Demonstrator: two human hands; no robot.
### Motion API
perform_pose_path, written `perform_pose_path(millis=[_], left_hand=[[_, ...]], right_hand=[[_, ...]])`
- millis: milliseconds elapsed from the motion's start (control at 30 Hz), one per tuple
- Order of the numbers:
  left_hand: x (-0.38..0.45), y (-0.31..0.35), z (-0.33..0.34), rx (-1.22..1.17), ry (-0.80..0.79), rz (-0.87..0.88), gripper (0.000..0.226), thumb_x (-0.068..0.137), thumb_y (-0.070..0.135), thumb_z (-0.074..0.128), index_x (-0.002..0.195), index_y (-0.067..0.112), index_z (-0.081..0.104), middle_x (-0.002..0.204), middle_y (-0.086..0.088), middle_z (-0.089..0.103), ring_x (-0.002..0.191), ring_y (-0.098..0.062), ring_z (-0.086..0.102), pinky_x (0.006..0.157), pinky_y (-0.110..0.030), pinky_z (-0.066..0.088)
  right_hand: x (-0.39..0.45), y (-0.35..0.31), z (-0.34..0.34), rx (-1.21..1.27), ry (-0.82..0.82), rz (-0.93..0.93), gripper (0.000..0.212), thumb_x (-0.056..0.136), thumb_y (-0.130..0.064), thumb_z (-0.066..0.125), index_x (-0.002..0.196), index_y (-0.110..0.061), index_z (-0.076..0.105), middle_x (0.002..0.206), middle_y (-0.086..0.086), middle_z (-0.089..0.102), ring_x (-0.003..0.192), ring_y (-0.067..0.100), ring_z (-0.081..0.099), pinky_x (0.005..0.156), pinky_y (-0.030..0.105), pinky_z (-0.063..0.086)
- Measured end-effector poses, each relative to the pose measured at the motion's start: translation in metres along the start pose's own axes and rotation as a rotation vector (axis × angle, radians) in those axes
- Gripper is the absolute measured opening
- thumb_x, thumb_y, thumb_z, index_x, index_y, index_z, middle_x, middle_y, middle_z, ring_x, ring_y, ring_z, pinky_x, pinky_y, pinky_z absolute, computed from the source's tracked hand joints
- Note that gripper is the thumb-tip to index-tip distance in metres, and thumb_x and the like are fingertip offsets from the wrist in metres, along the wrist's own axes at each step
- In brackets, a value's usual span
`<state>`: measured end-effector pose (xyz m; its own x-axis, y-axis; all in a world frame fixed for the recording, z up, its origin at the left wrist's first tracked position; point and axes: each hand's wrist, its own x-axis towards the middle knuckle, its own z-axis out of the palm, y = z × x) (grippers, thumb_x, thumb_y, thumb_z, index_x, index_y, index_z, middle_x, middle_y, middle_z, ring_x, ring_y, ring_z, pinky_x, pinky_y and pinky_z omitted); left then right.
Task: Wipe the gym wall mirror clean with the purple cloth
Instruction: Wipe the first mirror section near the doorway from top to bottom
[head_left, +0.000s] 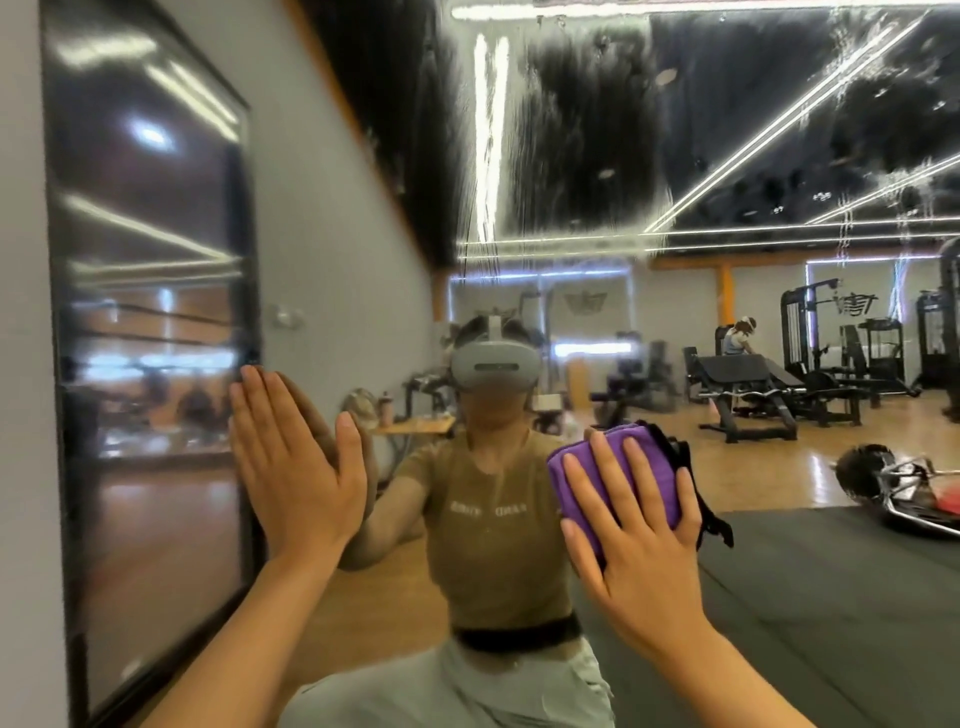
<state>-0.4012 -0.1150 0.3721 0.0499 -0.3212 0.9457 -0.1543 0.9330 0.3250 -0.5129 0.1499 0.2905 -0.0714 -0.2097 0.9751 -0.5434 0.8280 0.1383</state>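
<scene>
The mirror fills most of the view, a wall-wide pane running from a grey wall on the left to the right edge of the frame. Its upper part is streaked and spotted with wet runs and smears over the reflected dark ceiling and light strips. Lower down it reflects a gym floor with weight machines, a bench, a dark mat and a seated person far back. In the middle of the glass is the reflection of the person wiping, in a tan shirt with a grey headset.

On the grey wall to the left hangs a dark-framed glass panel, blurred, showing more reflected lights.

The left hand is flat against the mirror near its left edge, fingers straight and together, pointing up; its grip is released and holds nothing. The right hand lies flat with fingers spread, pressing the cloth against the glass at about chest height of the reflection; the fingers are straight over it, not curled round it. The cloth is purple, folded into a thick pad, and shows above and to the left of the fingers. A dark strap-like shape shows at the cloth's right side; I cannot tell what it is.
</scene>
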Motion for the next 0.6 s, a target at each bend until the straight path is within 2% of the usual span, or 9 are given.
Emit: perform_pose_path(millis=[167,267,367,467,600], left_hand=[[0.000,-0.001,0.000,0.008,-0.017,-0.002,0.080,0.101,0.051,0.024,0.159,-0.001,0.006,0.168,-0.017,0.003,0.156,-0.028,0.000,0.126,-0.035,-0.007],[-0.001,0.001,0.000,0.002,-0.030,-0.011,0.080,0.101,0.052,0.023,0.160,0.001,0.004,0.169,-0.015,0.001,0.157,-0.026,-0.002,0.127,-0.041,-0.002],[-0.001,-0.002,-0.002,-0.009,-0.050,-0.009,0.080,0.101,0.053,0.022,0.160,0.003,0.002,0.169,-0.014,-0.001,0.157,-0.025,-0.004,0.127,-0.044,0.000],[-0.003,-0.006,-0.003,-0.016,-0.071,0.023,0.081,0.101,0.054,0.022,0.160,0.003,0.003,0.169,-0.014,-0.001,0.156,-0.026,-0.004,0.127,-0.046,0.001],[-0.005,-0.013,-0.007,-0.029,-0.101,0.130,0.080,0.101,0.053,0.025,0.160,0.002,0.008,0.169,-0.014,0.001,0.156,-0.026,-0.005,0.127,-0.045,-0.002]], right_hand=[[0.042,0.013,-0.008,0.011,-0.007,-0.072,0.058,0.105,-0.053,0.026,0.157,-0.030,0.032,0.166,0.002,0.027,0.154,0.026,0.020,0.119,0.059,0.014],[0.107,0.027,-0.014,0.060,0.017,-0.013,0.060,0.104,-0.053,0.024,0.160,-0.031,0.021,0.168,0.002,0.021,0.156,0.025,0.015,0.121,0.055,0.007],[0.134,0.028,-0.018,0.066,0.056,0.031,0.060,0.104,-0.050,0.028,0.160,-0.030,0.019,0.169,0.003,0.019,0.156,0.024,0.012,0.122,0.054,0.004],[0.098,0.020,-0.015,0.068,0.074,0.083,0.060,0.104,-0.048,0.030,0.161,-0.028,0.024,0.169,0.002,0.018,0.156,0.024,0.011,0.124,0.054,0.001],[-0.009,-0.002,0.001,0.036,0.051,0.077,0.060,0.103,-0.047,0.035,0.159,-0.028,0.028,0.170,0.001,0.017,0.156,0.025,0.014,0.124,0.056,0.006]])
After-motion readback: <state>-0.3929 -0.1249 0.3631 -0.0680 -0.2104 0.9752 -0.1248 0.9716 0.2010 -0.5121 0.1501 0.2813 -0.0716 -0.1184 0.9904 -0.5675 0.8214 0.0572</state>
